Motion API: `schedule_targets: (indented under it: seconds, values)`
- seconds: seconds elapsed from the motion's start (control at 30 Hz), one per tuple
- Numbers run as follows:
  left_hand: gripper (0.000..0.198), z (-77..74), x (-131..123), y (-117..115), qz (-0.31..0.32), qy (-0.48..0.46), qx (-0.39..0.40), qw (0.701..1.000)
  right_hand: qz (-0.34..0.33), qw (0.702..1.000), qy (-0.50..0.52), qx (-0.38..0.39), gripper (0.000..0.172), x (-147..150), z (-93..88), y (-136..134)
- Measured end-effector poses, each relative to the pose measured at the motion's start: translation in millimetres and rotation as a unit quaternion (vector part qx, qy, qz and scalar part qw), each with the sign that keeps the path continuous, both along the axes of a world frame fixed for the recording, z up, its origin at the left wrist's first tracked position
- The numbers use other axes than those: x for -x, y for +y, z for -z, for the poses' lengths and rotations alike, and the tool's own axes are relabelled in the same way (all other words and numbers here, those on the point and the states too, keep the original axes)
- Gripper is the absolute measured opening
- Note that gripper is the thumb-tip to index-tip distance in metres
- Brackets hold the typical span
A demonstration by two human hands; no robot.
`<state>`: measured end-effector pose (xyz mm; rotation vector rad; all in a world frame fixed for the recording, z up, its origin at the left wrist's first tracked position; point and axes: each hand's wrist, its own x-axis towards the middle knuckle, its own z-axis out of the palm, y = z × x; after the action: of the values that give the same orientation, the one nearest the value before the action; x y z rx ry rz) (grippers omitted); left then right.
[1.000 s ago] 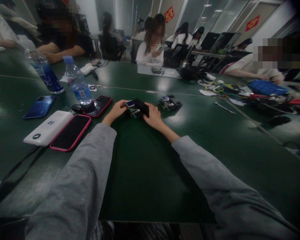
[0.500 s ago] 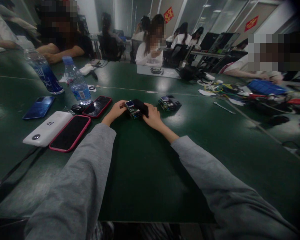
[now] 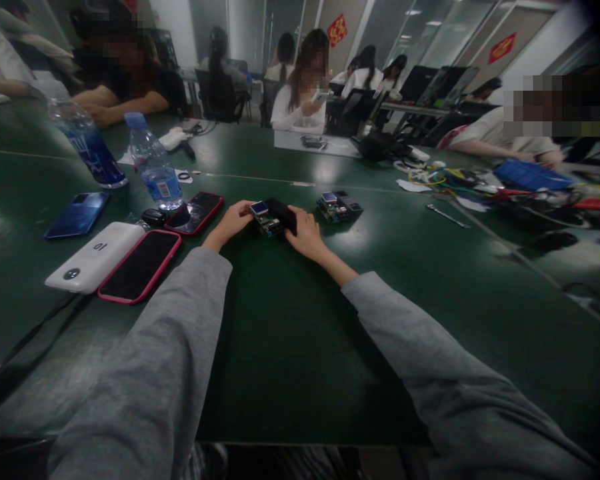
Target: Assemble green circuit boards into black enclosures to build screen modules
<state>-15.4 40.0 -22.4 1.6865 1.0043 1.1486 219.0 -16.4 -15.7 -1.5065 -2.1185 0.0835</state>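
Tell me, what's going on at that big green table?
A person in gray sleeves has both hands on one small gadget. The left hand is at the left side of the circuit board, and the right hand holds the right end of the black box beside it. A similar gadget lies untouched to the right on the green table.

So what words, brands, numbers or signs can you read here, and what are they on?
"10" or "OI", I can't tell which: on the white device.
Large pale characters, too blurred: tall blue bottle.
Label print, too small: small clear bottle.
Gold marks, too blurred: left red wall sign and right red wall sign.
Any print on the held circuit board: too small.
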Motion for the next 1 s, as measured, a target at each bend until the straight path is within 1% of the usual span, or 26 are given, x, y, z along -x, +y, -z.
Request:
schedule_targets:
  seconds: [0.23,0.5,0.7,0.87,1.0]
  values:
    - [0.034,-2.9,-2.9,-0.9,-0.016,0.007,0.005,1.000,0.008,1.000,-0.004,-0.003,0.062,2.1,-0.6,-1.0]
    - [0.033,-6.4,-2.2,-4.8,-0.015,0.025,0.002,1.000,0.007,1.000,-0.005,-0.005,0.062,1.8,-0.7,-1.2]
    - [0.033,-5.0,-1.4,-4.5,-0.012,0.020,0.000,1.000,0.003,1.000,-0.004,-0.002,0.062,1.5,-0.7,-1.1]
    - [0.034,-4.3,-0.9,-2.9,-0.013,0.038,-0.006,0.999,0.004,1.000,-0.004,0.002,0.063,0.9,-0.2,-0.4]
    - [0.034,-4.8,-2.1,-2.7,-0.014,0.023,-0.003,1.000,0.006,1.000,-0.004,0.002,0.062,1.0,-1.2,-1.1]
